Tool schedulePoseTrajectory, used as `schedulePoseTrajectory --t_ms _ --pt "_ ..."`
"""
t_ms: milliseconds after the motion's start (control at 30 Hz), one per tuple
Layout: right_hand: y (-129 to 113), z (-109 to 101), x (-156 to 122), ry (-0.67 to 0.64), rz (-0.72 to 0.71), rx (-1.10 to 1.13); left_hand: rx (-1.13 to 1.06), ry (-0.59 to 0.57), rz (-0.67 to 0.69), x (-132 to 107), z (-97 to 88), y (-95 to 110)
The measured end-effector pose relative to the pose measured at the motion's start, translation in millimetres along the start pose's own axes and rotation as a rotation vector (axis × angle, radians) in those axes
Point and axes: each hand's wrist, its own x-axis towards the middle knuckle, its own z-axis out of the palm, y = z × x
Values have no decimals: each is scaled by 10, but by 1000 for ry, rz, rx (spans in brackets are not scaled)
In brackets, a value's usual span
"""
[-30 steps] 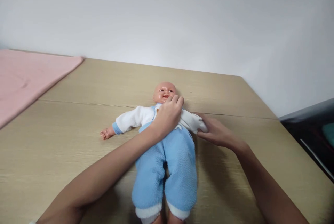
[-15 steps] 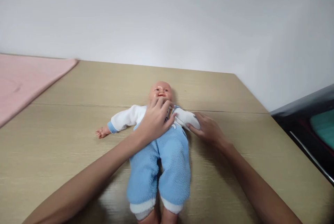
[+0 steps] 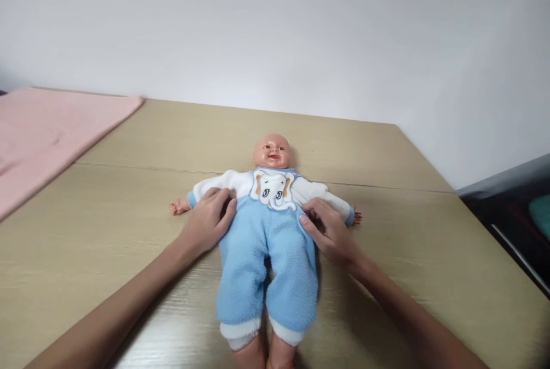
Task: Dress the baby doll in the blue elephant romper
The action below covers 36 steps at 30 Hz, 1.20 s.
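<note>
A baby doll [image 3: 274, 154] lies on its back on the table, head away from me. Its romper [image 3: 268, 243] has blue legs, white sleeves and an elephant face on the chest. Both doll arms stretch outward, and the small plastic hands show past the blue cuffs. My left hand [image 3: 209, 219] is curled at the doll's left-of-view side, just under the sleeve, thumb against the romper. On the opposite side, my right hand [image 3: 332, 230] grips the romper at the waist with thumb and bent fingers. Some fingertips of both hands are hidden.
A pink cloth [image 3: 55, 134] covers the left end of the wooden table [image 3: 141, 208]. Behind the table rises a pale wall [image 3: 266, 31]. Past the right edge stands a dark object [image 3: 507, 208] with a teal part.
My left hand has moved from the doll's chest to its side, uncovering the elephant face. My right hand has left the sleeve for the waist, so the doll's hand there now shows.
</note>
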Motion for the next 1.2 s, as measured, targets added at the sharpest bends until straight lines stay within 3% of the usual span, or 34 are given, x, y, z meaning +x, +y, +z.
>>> schedulePoseTrajectory --t_ms 133,267,433,633,733,933,1067,1200 --pt "127 43 -8 -56 175 306 -164 -55 -71 -19 3 5" --pt "274 122 -29 38 385 610 -503 -26 -231 -13 54 -6" --pt "367 214 -26 85 399 627 -715 31 -363 4 128 -62" --pt "433 225 -41 150 327 578 -879 -52 -406 34 126 -49" --pt "442 258 -68 212 244 328 -757 -18 -318 25 147 -32" --pt "457 230 -134 331 171 -40 -199 152 -108 -35 207 -88" --pt "539 8 -217 356 16 -383 -45 214 2 -13 118 -86" --pt "721 -288 -331 389 7 -563 20 295 34 43 -1 95"
